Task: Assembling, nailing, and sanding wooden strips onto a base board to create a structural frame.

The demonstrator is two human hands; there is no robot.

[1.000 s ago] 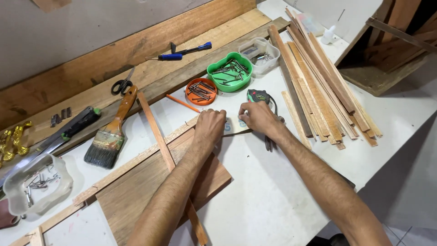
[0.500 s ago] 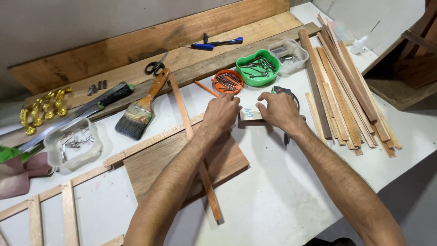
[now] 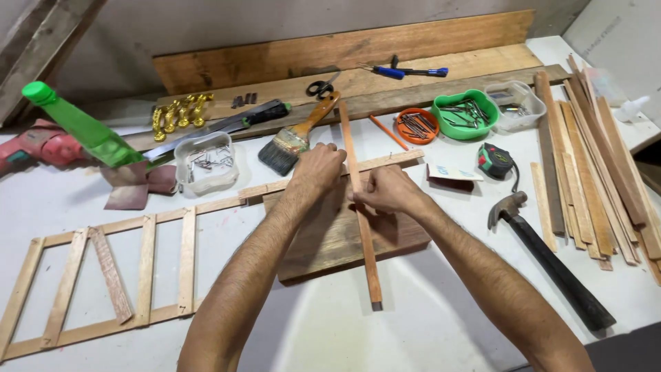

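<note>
Both hands (shifted left) pinch strip point(image 3: 359, 213)

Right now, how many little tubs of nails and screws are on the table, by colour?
Clear tubs: 2, one left of the paintbrush, one at the far right
Green tub: 1
Orange tub: 1
Total: 4

Neither the left hand nor the right hand touches a tub; both are at the long wooden strip.
</note>
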